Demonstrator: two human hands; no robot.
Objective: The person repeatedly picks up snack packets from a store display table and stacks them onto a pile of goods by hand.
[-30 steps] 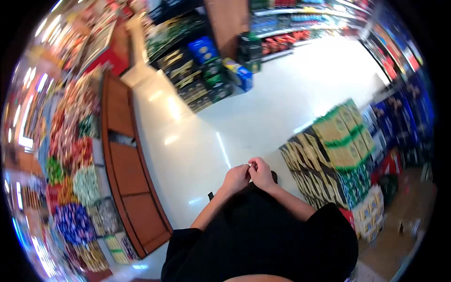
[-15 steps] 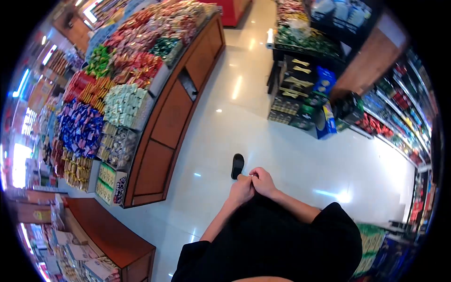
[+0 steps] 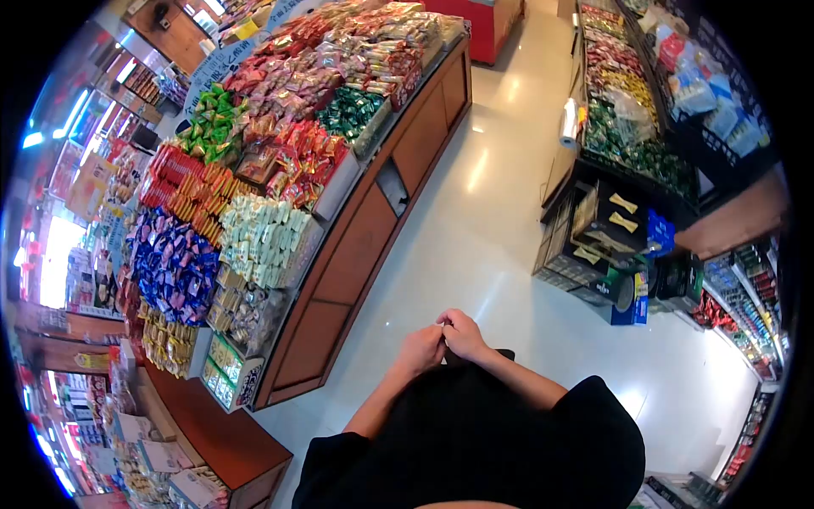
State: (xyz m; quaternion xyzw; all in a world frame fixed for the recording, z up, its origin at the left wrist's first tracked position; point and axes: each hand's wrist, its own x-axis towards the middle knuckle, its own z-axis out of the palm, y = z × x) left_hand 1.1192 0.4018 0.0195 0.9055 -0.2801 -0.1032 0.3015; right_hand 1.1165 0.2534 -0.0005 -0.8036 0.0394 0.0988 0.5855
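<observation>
My left hand and my right hand meet in front of my black shirt, fingertips together. The fingers of both are curled in; whatever may be pinched between them is too small to make out. Beneath them lies the pale shiny floor. Nearest on the left is a wooden display counter heaped with wrapped sweets, among them blue packets, pale green packets and red packets.
A brown-topped counter stands at the lower left. On the right are a stand of sweets, black boxes below it, and wall shelves. A red unit is at the far end of the aisle.
The view has swung left, so the sweets counter and the right-hand stand now flank the aisle. The stacked cartons on the right have left view. My hands stay together.
</observation>
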